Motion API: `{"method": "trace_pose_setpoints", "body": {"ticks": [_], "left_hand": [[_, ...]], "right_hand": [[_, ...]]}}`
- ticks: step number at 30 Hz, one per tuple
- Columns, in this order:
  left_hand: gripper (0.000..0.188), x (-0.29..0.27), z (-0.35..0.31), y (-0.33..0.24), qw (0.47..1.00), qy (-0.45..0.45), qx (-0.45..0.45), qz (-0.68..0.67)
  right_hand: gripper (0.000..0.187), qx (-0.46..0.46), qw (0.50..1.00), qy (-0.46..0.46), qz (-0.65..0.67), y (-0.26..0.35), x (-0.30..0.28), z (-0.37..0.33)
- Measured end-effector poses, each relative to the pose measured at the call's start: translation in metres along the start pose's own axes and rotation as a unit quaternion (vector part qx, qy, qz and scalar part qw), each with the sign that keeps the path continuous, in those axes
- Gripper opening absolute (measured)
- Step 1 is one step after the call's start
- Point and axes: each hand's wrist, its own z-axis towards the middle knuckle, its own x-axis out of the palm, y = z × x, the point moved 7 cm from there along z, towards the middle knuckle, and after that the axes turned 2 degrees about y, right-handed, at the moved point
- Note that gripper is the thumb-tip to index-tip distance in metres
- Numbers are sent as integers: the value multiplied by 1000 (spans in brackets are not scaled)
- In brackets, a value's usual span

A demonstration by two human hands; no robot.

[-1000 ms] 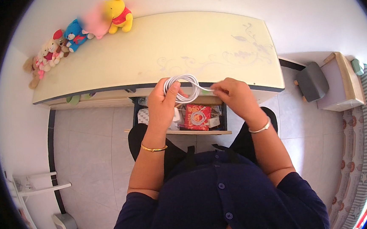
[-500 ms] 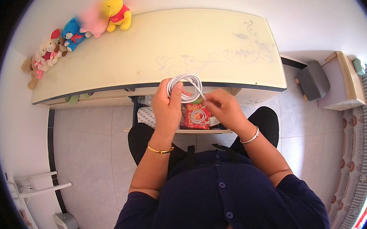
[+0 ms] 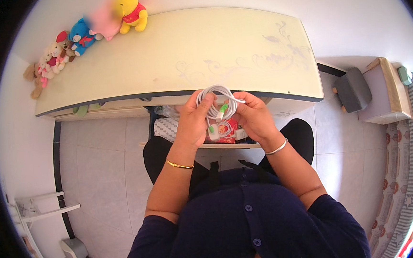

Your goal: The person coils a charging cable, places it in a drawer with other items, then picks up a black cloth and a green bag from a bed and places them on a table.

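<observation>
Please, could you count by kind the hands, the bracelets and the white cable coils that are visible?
Hands: 2 (left hand, right hand)
Bracelets: 2 (gold-coloured bracelet, silver-coloured bracelet)
White cable coils: 2 (held coil, drawer coil)
Total: 6

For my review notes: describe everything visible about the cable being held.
The cable is thin, whitish and smooth, with a plastic-looking sheath. It is wound into several loose, roughly round loops, held up above the open drawer. The left hand grips the coil's left side; the right hand holds its right side. A bright green piece with a pale, plug-like end shows within the loops. Whether it joins anything below is unclear.
</observation>
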Motion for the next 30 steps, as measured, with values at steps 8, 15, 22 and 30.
{"method": "trace_pose_setpoints", "body": {"ticks": [8,15,22,30], "left_hand": [[16,-10,-11,10,854,-58,253,451],[23,-41,27,59,953,12,139,267],[16,-74,52,134,989,-25,34,-141],[15,-138,103,289,952,-170,-101,-234]], "right_hand": [[37,71,991,40,108,-34,1,-6],[26,-62,959,-22,-275,-57,-57,21],[21,-6,906,36,-423,-86,-122,23],[29,45,878,9,-476,-166,-213,44]]}}
